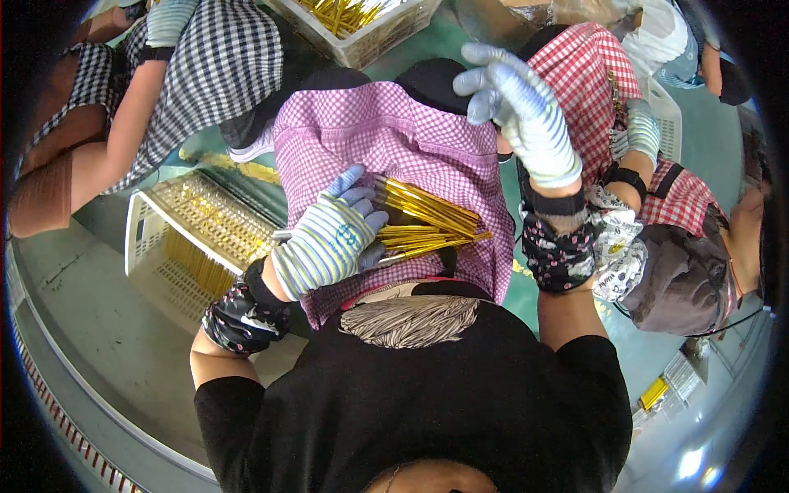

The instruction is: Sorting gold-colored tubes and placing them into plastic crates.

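My left hand [333, 238], in a striped work glove, grips a bundle of thin gold rods [427, 220] that fan out to the right over my pink checked apron [386, 140]. My right hand [518, 107], in the same kind of glove, is raised above my lap with the fingers spread and nothing in it. Both forearms wear dark patterned sleeve covers.
A white slotted crate [148, 238] with several gold rods stands at my left on a grey surface. Another white crate [370, 29] of gold rods sits at the top. A person in black-and-white check sits at the upper left, a person in red check at the right.
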A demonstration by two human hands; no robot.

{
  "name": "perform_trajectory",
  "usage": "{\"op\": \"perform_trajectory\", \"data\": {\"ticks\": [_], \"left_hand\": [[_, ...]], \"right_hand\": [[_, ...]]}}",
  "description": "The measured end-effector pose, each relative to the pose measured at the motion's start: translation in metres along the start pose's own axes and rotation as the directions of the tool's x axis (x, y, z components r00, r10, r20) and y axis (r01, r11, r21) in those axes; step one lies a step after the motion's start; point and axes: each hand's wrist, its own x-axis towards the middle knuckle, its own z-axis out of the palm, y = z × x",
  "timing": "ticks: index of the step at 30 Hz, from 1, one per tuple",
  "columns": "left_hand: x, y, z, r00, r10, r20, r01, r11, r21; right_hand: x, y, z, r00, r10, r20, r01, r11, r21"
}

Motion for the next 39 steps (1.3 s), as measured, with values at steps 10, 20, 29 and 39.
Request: {"op": "perform_trajectory", "data": {"ticks": [10, 20, 29, 39], "left_hand": [[-0.004, 0.008, -0.002, 0.987, 0.054, -0.153, -0.04, 0.995, 0.096], [0.007, -0.014, -0.078, 0.932, 0.188, -0.31, 0.02, 0.828, 0.56], [0.0, 0.003, -0.082, 0.992, 0.119, -0.029, -0.076, 0.781, 0.62], [0.0, -0.004, -0.087, 0.934, 0.102, 0.343, 0.099, 0.847, -0.522]], "right_hand": [[-0.063, 0.021, 0.063, 0.974, 0.005, 0.225, 0.099, 0.888, -0.448], [-0.074, 0.01, 0.038, 0.95, 0.087, 0.299, 0.191, 0.597, -0.779], [-0.07, -0.027, 0.071, 0.845, 0.436, 0.308, 0.369, -0.059, -0.928], [-0.095, -0.002, 0.026, 0.914, 0.035, 0.405, 0.394, 0.169, -0.904]]}}
